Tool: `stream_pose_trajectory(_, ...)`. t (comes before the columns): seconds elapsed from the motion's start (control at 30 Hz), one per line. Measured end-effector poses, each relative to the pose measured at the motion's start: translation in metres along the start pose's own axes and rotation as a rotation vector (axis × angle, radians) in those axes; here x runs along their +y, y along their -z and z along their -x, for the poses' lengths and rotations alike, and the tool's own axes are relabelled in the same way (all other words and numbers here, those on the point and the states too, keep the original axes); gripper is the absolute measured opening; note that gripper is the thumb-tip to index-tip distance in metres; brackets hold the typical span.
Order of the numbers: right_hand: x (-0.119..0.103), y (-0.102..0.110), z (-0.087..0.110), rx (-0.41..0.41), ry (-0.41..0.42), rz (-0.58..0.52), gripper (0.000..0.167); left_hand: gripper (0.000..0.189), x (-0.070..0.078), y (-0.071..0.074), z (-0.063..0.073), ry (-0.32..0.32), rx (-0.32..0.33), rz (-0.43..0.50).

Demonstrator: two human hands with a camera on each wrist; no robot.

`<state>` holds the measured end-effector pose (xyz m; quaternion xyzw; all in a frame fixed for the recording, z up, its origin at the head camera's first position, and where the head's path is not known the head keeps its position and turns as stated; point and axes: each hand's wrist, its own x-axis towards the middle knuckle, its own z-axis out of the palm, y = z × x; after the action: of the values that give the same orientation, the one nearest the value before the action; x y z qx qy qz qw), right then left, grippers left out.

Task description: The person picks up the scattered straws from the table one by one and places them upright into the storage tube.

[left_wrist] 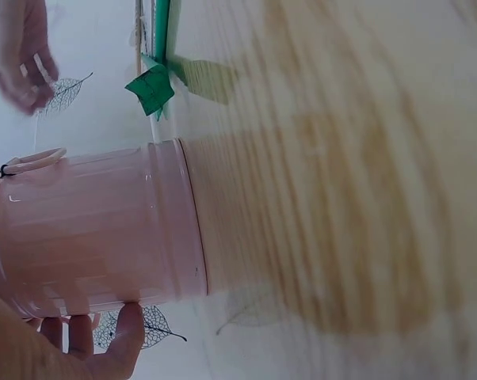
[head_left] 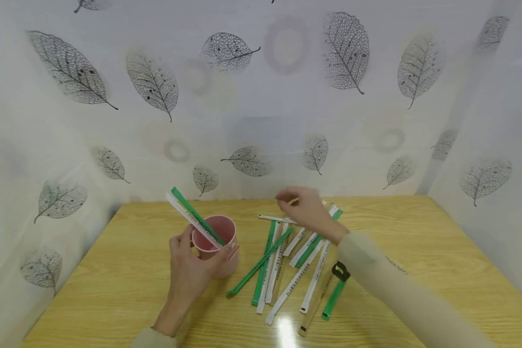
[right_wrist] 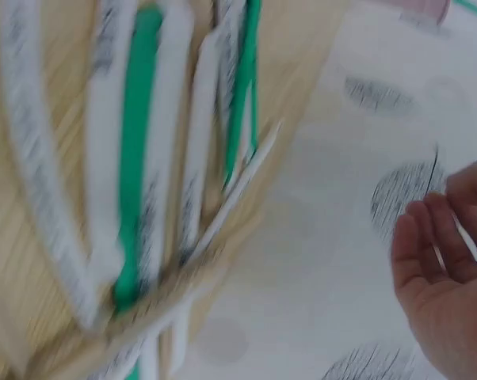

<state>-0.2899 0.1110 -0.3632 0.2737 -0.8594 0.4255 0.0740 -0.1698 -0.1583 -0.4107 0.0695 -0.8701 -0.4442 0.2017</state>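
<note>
My left hand point(head_left: 193, 266) grips a pink cup point(head_left: 219, 258) around its side, with the thumb near the rim. Two slim printed packets, one green point(head_left: 198, 217) and one white point(head_left: 191, 220), lean out of the cup to the left. In the left wrist view the pink cup point(left_wrist: 96, 229) appears sideways, the curled fingers along its lower side. Over the far end of a spread of similar packets point(head_left: 287, 285), my right hand point(head_left: 304, 205) is raised with its fingers loosely bent. The right wrist view shows that hand point(right_wrist: 448, 269) apart from the packets, nothing visible in it.
White, green and brown packets lie across the middle of the wooden table point(head_left: 126, 270), some crossing one another. A small black object point(head_left: 340, 271) shows beside the right sleeve. A pale curtain point(head_left: 261, 96) with leaf prints hangs behind the table and at both sides.
</note>
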Motion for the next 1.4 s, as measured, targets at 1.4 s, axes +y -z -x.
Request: stream_pose_trajectory(1.4, 0.087, 0.073, 0.066, -0.435, -0.167, 0.345, 0.005, 0.095, -0.001, 0.002, 0.001, -0.008, -0.007, -0.019)
